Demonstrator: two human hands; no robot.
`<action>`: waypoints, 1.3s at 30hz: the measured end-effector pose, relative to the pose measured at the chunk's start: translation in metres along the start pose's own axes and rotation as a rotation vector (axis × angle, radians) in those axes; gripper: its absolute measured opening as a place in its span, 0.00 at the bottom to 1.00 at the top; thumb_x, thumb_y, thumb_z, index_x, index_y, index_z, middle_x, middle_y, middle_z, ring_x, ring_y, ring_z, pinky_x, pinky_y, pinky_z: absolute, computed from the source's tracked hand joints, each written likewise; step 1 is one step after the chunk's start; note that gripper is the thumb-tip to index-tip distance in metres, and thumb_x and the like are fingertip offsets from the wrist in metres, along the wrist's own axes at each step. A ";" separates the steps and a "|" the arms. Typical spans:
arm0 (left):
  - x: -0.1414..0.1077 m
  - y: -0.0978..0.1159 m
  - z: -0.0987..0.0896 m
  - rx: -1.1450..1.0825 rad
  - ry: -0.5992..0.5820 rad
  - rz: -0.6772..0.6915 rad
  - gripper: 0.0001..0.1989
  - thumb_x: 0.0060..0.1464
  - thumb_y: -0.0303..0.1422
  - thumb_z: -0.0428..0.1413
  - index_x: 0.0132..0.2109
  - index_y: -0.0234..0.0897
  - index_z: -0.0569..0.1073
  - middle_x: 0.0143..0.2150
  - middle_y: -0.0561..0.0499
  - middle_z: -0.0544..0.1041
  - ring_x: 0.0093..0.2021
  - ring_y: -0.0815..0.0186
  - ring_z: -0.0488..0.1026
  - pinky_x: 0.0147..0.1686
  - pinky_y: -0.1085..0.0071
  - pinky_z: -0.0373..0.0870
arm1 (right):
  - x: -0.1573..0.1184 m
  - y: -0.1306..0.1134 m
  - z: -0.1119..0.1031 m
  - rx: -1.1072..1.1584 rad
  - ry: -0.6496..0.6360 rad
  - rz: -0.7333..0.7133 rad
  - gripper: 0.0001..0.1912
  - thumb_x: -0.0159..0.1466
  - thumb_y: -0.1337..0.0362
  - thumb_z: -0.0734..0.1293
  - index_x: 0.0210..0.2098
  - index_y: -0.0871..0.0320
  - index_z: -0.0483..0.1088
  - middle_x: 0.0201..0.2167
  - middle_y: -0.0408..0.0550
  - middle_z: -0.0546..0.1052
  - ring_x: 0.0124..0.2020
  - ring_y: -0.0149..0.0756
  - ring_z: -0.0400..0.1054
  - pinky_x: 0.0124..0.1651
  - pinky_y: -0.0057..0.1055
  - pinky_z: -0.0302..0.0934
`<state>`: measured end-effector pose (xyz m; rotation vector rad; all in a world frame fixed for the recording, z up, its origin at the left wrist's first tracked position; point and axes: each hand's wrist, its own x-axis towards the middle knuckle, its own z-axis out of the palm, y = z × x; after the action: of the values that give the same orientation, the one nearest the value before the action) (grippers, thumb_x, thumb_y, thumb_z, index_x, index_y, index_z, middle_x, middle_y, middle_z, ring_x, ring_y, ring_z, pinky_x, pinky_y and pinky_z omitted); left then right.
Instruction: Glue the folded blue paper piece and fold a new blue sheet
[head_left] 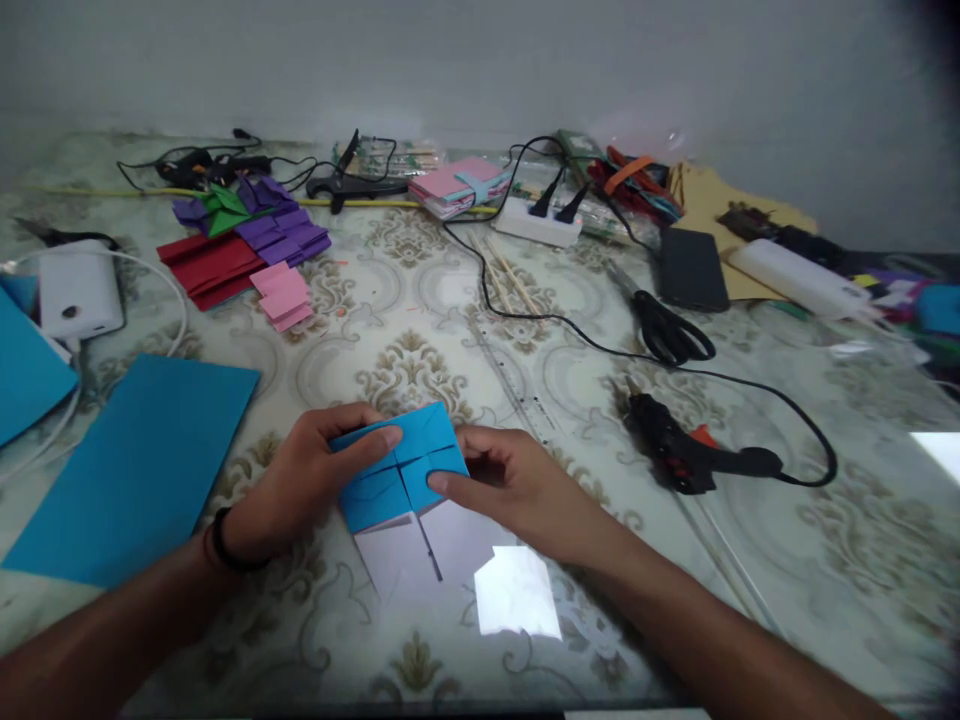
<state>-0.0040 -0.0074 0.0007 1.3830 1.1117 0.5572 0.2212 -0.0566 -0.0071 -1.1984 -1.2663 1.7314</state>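
A blue folded paper [431, 462] with crossing slits or creases is held between both hands, just above the glossy tabletop. My left hand [319, 465] grips its left side, thumb on top and fingers behind. At the right edge, my right hand [514, 480] pinches it with the thumb on the face and fingers underneath. Below the paper, its pale reflection shows in the glass. To the left lies a flat blue sheet [154, 470], and another blue paper [26, 370] sits at the far left edge.
A glue gun [690, 445] with a black cord lies to the right, near black-handled scissors [667, 325] and a dark phone [694, 268]. A transparent ruler [514, 385] and wooden sticks [510, 275] lie ahead. Folded red paper [210, 265], a power strip [538, 222] and a white device [80, 288] stand farther back.
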 end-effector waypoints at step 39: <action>-0.006 0.020 -0.006 0.174 -0.524 -0.205 0.11 0.62 0.38 0.60 0.38 0.35 0.80 0.30 0.54 0.80 0.28 0.67 0.71 0.29 0.75 0.68 | 0.009 0.006 -0.004 -0.364 -0.108 -0.277 0.27 0.73 0.48 0.63 0.22 0.57 0.57 0.20 0.38 0.59 0.23 0.27 0.52 0.25 0.27 0.47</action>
<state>-0.0061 -0.0059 0.0218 1.4327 0.8674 -0.0580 0.2222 -0.0492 -0.0159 -1.0710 -1.7784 1.4178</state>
